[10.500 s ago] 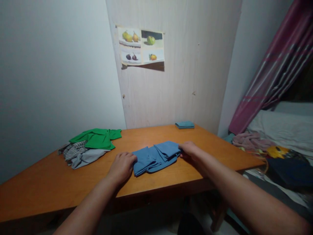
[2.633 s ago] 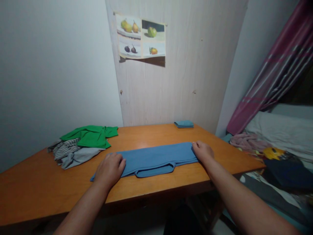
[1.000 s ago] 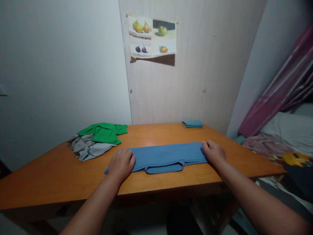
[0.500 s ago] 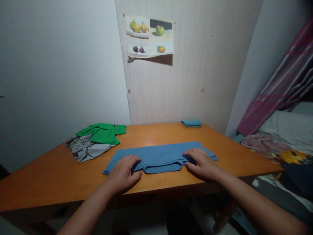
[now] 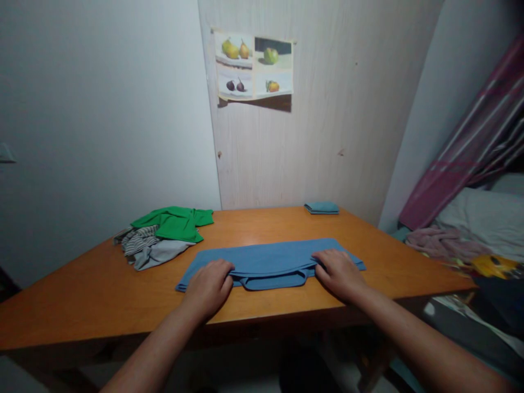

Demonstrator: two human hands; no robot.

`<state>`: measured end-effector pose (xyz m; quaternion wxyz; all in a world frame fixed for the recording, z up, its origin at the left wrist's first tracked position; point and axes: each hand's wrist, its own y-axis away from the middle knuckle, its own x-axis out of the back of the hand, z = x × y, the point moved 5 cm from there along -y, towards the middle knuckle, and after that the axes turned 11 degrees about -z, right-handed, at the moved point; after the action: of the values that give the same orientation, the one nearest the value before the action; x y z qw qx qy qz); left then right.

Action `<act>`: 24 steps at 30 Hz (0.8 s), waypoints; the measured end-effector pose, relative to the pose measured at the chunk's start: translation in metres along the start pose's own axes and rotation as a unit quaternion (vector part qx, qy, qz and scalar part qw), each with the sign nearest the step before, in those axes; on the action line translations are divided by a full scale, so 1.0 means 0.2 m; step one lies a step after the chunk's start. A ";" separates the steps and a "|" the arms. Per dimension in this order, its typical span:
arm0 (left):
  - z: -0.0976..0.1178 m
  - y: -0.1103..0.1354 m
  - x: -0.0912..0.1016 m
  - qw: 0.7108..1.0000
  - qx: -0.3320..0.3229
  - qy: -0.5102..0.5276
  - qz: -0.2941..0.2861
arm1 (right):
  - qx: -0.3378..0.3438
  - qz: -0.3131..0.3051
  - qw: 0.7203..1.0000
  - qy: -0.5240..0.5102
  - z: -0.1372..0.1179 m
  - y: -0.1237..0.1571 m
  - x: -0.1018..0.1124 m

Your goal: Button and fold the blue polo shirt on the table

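A blue T-shirt (image 5: 268,258), folded into a wide strip, lies across the wooden table in front of me. Its neckline faces me and shows as a loop below the upper layers. My left hand (image 5: 209,286) grips the near edge of the upper layers, left of the neckline, thumb and fingers closed on the cloth. On the other side of the neckline, my right hand (image 5: 338,273) pinches the same edge. Between the two hands the upper layers are slightly raised and sag a little in the middle. The fingertips are partly hidden by the hands themselves.
A heap of clothes lies at the table's left, a green shirt (image 5: 178,222) over striped and grey garments (image 5: 161,254). One small folded blue-grey cloth (image 5: 322,208) is at the back right. The wooden table (image 5: 123,300) meets the wall behind. Right of it is bedding (image 5: 466,218).
Both hands have gone from resting with thumbs spread beside the neckline to closing on the shirt's near edge. That edge is lifted slightly. The view has shifted a little.
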<state>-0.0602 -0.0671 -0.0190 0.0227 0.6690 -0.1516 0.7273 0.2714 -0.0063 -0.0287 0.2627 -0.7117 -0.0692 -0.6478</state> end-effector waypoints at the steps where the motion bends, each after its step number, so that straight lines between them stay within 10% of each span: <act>1: -0.02 0.00 0.01 1.000 0.014 -0.012 0.001 | -0.023 0.003 1.000 0.011 0.03 0.00 0.00; 14: -0.50 -0.10 0.12 0.975 0.127 0.163 0.076 | -0.184 0.006 0.980 -0.072 0.43 -0.17 0.11; 24: -0.57 -0.26 0.29 0.945 0.132 0.267 0.133 | -0.194 0.032 0.980 -0.040 0.43 -0.40 0.25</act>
<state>-0.1641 0.0007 0.0413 -0.1232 0.4207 -0.1305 0.8893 0.3212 0.0895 0.0403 0.1375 -0.7762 0.0704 -0.6112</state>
